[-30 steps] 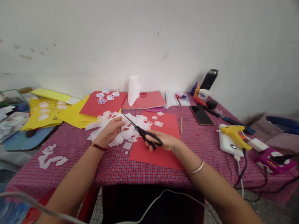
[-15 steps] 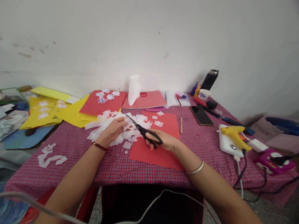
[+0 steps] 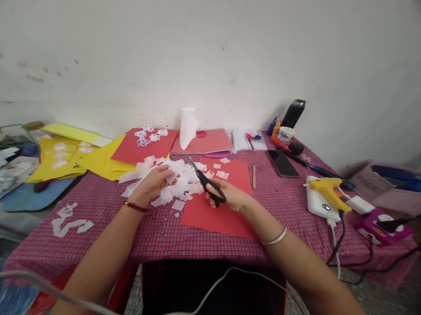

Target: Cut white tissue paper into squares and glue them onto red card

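My right hand [image 3: 227, 195] is closed round the black handles of a pair of scissors [image 3: 206, 181], whose blades point up and left over a heap of white paper scraps [image 3: 183, 182]. Pinched in the fingers of my left hand [image 3: 155, 179] is a small white piece of paper [image 3: 171, 177], just left of the blade tips and apart from them. Beneath the scissors and my right hand lies a red sheet [image 3: 208, 215], with several white squares [image 3: 222, 174] on its upper part.
Yellow sheets [image 3: 108, 162] and a red sheet with crumpled paper flowers [image 3: 154, 137] lie at the back left. A wooden stick [image 3: 254, 176], a phone [image 3: 282, 163] and a yellow glue gun [image 3: 325, 190] are on the right. A white cable [image 3: 203, 299] crosses the front.
My left hand has shifted slightly left, away from the scissors, and the piece of paper in its fingers shows more clearly. The scissors have turned a little more upright.
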{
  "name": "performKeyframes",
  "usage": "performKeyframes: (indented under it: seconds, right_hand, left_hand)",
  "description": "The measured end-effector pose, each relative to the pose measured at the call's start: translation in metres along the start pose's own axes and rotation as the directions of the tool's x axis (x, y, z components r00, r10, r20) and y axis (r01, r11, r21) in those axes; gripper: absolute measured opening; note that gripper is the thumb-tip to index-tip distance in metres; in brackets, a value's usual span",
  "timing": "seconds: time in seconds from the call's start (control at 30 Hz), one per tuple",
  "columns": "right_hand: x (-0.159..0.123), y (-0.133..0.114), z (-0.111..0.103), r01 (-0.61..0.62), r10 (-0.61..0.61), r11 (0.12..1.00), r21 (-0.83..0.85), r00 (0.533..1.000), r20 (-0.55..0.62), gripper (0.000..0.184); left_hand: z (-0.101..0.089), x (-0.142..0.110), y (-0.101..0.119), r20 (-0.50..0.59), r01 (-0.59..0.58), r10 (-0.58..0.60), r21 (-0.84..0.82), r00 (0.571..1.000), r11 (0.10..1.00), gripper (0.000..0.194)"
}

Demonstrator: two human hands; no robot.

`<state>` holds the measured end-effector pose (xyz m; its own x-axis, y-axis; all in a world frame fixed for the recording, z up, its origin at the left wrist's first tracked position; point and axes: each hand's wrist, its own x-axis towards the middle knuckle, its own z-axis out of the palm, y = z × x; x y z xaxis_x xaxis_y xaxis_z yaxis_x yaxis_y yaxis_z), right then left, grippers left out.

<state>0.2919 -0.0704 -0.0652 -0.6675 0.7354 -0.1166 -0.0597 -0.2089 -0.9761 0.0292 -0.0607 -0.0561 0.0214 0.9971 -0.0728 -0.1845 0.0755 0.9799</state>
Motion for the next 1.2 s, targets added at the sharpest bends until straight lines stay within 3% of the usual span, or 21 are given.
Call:
performKeyframes:
  seconds: [0.3, 0.67, 1.03, 1.2]
  right_hand:
    - [-0.004, -0.004, 0.000, -0.085, 0.085, 0.996, -0.010, 0.987, 0.139, 0.064]
    - [-0.002, -0.002, 0.001, -0.067, 0.073, 0.997, -0.042, 0.982, 0.176, 0.063]
    - [-0.005, -0.003, 0.003, -0.043, 0.047, 0.999, -0.022, 0.977, 0.207, 0.056]
    - [-0.002, 0.002, -0.003, -0.121, 0.080, 0.985, 0.124, 0.953, 0.293, 0.062]
  left_hand:
    - [0.001, 0.005, 0.001, -0.156, -0.162, 0.143, -0.114, 0.977, 0.980, 0.031]
    - [0.010, -0.004, -0.003, 0.072, 0.043, -0.043, -0.006, 0.997, 0.999, 0.024]
    - [0.014, -0.007, 0.003, 0.052, -0.015, 0.021, -0.118, 0.998, 0.993, 0.023]
    - [0.015, -0.012, 0.008, 0.164, -0.030, 0.059, -0.177, 0.985, 0.984, 0.024]
